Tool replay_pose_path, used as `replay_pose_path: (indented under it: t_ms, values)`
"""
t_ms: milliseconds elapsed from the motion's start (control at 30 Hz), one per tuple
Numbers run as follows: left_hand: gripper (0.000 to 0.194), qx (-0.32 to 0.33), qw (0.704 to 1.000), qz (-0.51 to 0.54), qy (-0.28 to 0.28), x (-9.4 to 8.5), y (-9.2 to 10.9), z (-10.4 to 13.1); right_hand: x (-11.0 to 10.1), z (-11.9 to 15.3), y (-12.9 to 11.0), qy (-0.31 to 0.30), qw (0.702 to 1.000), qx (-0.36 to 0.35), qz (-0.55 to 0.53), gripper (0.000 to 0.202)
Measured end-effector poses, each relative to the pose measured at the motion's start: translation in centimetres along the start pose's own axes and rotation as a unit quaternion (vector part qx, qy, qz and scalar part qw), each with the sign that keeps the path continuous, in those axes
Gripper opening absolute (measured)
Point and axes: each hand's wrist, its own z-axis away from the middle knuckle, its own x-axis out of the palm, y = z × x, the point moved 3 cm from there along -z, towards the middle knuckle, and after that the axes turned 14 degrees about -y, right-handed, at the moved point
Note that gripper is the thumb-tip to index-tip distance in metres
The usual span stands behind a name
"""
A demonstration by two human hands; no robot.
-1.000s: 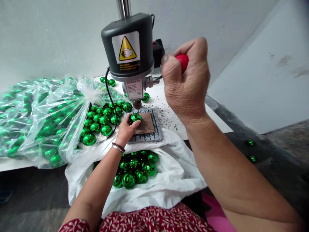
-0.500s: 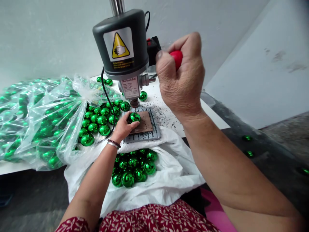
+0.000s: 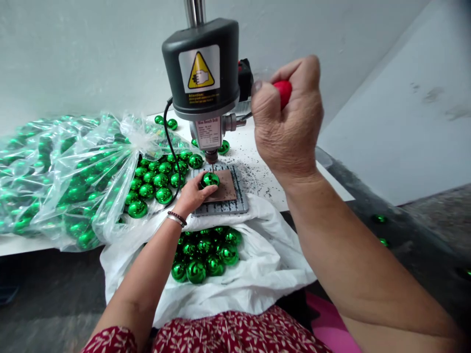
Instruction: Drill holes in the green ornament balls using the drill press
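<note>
Mostly camera sway tbh. Half a second ago view had drill [image 3: 200, 68] further left; now it's back right, even a bit past where it sat a second ago. Right hand [image 3: 289, 117] and red knob [image 3: 283, 93] slid right in frame with it, held ball [image 3: 210, 180] too, just less. Cord loop behind drill head, easy to spot half a second ago, now hidden. Loose ball [image 3: 224, 147] behind drill now partly covered by housing. Floor ball [image 3: 468, 272] at far right edge now mostly cropped, showed more half a second ago.
</note>
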Motion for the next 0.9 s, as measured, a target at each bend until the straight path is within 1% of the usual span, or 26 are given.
replay_pose_path:
  t_ms: [67, 167, 233, 367, 500, 600, 733, 800, 900]
  values:
    - [0.052, 0.009, 1.0, 0.012, 0.002, -0.1, -0.3, -0.2, 0.0, 0.0, 0.0, 0.006, 1.0, 0.002, 0.005, 0.021]
    - [0.047, 0.022, 0.998, 0.052, -0.018, -0.4, -0.7, -0.9, 0.2, -0.1, 0.1, 0.022, 1.0, 0.001, 0.01, 0.02]
    - [0.051, 0.017, 0.996, 0.084, -0.035, -0.7, -1.0, -1.4, 0.2, -0.1, 0.1, 0.031, 0.999, -0.007, 0.009, 0.019]
    - [0.065, -0.005, 0.994, 0.105, -0.042, -1.2, -1.7, -2.1, 0.2, -0.1, 0.1, 0.029, 0.999, -0.019, 0.0, 0.019]
    - [0.064, 0.0, 0.997, 0.068, -0.038, -1.2, -1.2, -2.1, 0.2, -0.1, 0.0, 0.011, 1.0, 0.004, 0.004, 0.019]
    - [0.063, -0.001, 0.999, -0.003, -0.032, -0.9, -0.1, -1.7, 0.1, -0.2, -0.2, 0.004, 1.0, 0.02, 0.009, 0.02]
    - [0.065, -0.01, 0.995, -0.101, -0.017, -0.2, 1.1, -1.5, 0.0, -0.3, -0.3, -0.007, 0.999, 0.035, 0.011, 0.02]
    - [0.065, -0.011, 0.995, -0.103, -0.015, 0.1, 1.1, -1.6, 0.0, -0.2, -0.4, -0.012, 0.999, 0.046, 0.017, 0.021]
    - [0.066, -0.006, 0.998, -0.062, -0.003, 0.3, 0.5, -1.8, -0.1, -0.2, -0.4, -0.012, 0.998, 0.057, 0.024, 0.019]
